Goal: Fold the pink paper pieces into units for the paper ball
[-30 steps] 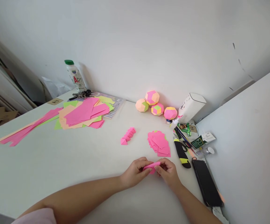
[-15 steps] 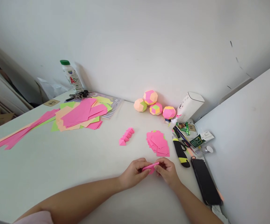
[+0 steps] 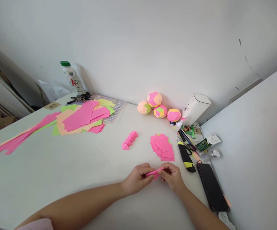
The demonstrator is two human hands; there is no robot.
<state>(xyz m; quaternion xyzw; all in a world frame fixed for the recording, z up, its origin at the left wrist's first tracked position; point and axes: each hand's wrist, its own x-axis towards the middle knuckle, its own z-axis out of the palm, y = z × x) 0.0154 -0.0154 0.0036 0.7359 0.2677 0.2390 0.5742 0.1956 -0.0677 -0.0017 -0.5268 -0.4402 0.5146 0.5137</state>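
Note:
Near the front of the table, my left hand (image 3: 138, 177) and my right hand (image 3: 172, 175) pinch a folded pink paper piece (image 3: 155, 173) between them, one at each end. Fingers cover part of the paper, so its full shape is hidden. Just beyond my right hand lies a loose pile of pink paper pieces (image 3: 162, 145), with a bit of green showing at its edge. Farther left, a row of folded pink paper units (image 3: 130, 140) rests on the table.
Several multicoloured paper balls (image 3: 154, 99) sit against the wall. Coloured paper sheets (image 3: 80, 116), keys (image 3: 80, 97) and a green-capped bottle (image 3: 72, 78) are at left. On the right are a white container (image 3: 196, 108), a yellow-black cutter (image 3: 186, 156) and a black phone (image 3: 212, 187).
Both hands keep their hold on the pink paper with almost no movement. The view has shifted very slightly; the things on the table lie as before.

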